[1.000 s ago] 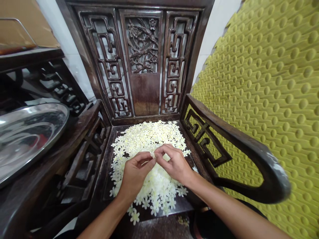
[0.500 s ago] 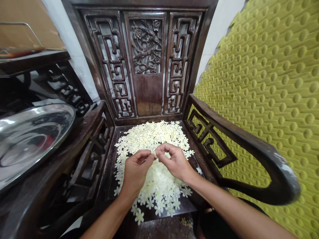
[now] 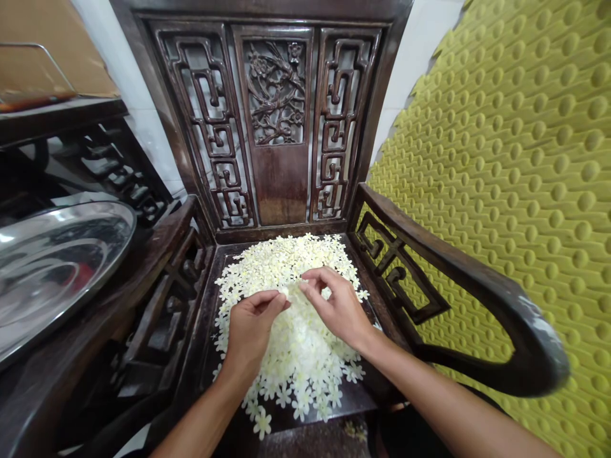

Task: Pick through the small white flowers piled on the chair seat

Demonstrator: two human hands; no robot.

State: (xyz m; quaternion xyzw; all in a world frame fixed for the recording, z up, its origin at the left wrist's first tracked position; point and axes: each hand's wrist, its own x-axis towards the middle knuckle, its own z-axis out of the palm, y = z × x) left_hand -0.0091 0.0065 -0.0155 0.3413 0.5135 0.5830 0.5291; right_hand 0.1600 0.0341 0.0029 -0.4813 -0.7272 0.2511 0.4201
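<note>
A small cream-white blossom (image 3: 288, 290) sits between the person's two hands, above the middle of a wide heap of little white-and-cream star-shaped flowers (image 3: 291, 346). The left hand (image 3: 251, 324) is half closed, with its fingers curled, and its fingertips (image 3: 274, 299) reach the blossom from one side. The right hand (image 3: 337, 305) is half closed too, bent down from the wrist, and its fingertips (image 3: 305, 278) touch the blossom from the other side. How firmly it is held, one cannot tell from here. Both hands stay low over the heap, palms turned downward, and the bare forearms come in from the near edge of the seat.

The heap lies on the seat of a dark carved wooden armchair (image 3: 279, 184), and some loose flowers have spread toward the front edge, a few lying apart from the rest. The tall backrest of the chair has a carved panel of branches and blossoms (image 3: 275, 92) between two panels of open fretwork. Beside the chair's arm on the left side there is a shiny oval steel tray (image 3: 57, 273) — its inside reflects the light. On the other side stands a yellow-green dimpled foam mat (image 3: 491, 191), and behind the chair is a white wall (image 3: 410, 70).
</note>
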